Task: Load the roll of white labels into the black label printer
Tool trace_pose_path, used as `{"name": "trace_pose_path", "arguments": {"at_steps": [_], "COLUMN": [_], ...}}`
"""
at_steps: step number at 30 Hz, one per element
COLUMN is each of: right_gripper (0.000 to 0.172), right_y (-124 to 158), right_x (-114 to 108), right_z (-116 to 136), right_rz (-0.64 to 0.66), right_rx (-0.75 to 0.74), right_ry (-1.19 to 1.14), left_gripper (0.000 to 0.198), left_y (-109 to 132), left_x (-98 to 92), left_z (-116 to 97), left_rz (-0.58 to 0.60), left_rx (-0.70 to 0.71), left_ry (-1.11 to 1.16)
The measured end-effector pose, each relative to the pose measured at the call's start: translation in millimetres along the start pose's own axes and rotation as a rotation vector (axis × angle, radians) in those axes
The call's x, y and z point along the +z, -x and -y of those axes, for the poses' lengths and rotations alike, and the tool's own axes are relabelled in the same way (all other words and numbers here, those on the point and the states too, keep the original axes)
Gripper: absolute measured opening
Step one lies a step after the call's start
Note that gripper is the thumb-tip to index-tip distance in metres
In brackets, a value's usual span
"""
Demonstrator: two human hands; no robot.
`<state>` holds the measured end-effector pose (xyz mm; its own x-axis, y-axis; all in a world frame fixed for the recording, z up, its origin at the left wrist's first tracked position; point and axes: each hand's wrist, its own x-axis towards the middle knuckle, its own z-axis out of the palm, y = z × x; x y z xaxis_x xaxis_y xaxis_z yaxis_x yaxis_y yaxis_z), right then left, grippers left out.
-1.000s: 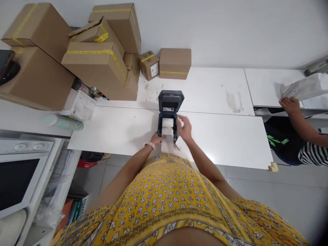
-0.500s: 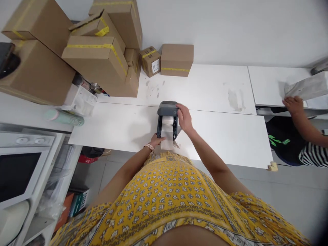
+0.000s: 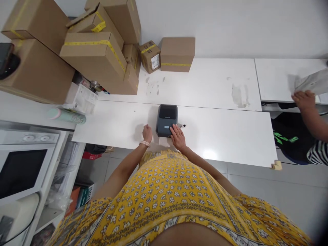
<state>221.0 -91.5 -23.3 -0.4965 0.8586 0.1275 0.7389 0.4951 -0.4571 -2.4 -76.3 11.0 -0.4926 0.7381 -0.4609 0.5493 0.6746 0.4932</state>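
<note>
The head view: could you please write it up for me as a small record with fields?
Centre: printer on the table, closed, with paper at its near edge
Right hand use: right hand resting on the printer's near right corner
Left hand use: left hand beside the printer, apart from it
Left wrist: pale band
Behind: small box and larger box
Far right: co-worker's hand at a pale package

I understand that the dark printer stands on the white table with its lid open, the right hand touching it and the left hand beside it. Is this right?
Not entirely: the lid is closed, as the head view shows. The right hand does touch the dark printer on the white table, with the left hand beside it.
</note>
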Motion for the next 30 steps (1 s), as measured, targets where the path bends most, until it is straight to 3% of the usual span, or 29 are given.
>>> {"name": "trace_pose_path", "arguments": {"at_steps": [3, 6, 9, 16, 21, 25, 28, 30], "right_gripper": [0.053, 0.055, 0.059, 0.064, 0.063, 0.062, 0.058, 0.052], "right_y": [3.8, 5.4, 5.9, 9.0, 7.9, 8.1, 7.9, 5.1], "right_x": [6.3, 8.5, 8.6, 14.9, 23.0, 16.0, 1.7, -7.7], "right_z": [-1.7, -2.7, -2.7, -5.7, -8.1, -4.6, -1.4, -1.0], "right_rz": [0.036, 0.051, 0.063, 0.124, 0.133, 0.112, 0.086, 0.06], "right_rx": [0.003, -0.005, -0.02, 0.008, 0.018, 0.013, -0.008, -0.001], "right_ry": [0.002, 0.021, 0.036, 0.02, 0.012, 0.006, -0.009, -0.032], "left_gripper": [0.048, 0.05, 0.055, 0.061, 0.063, 0.06, 0.056, 0.053], "left_y": [-9.6, -11.9, -8.7, -4.8, -5.3, -11.1, -13.5, -7.6], "left_x": [4.6, 15.5, 23.4, 25.1, 27.2, 30.8, 31.5, 30.1], "left_z": [-33.9, -65.4, -79.9, -78.5, -80.7, -77.6, -59.4, -36.3], "left_rz": [-0.196, -0.261, -0.241, -0.158, -0.133, -0.171, -0.227, -0.148], "left_rx": [0.068, 0.257, 0.386, 0.391, 0.405, 0.408, 0.221, 0.043], "left_ry": [0.056, -0.005, -0.103, -0.225, -0.192, -0.126, -0.05, -0.047]}}
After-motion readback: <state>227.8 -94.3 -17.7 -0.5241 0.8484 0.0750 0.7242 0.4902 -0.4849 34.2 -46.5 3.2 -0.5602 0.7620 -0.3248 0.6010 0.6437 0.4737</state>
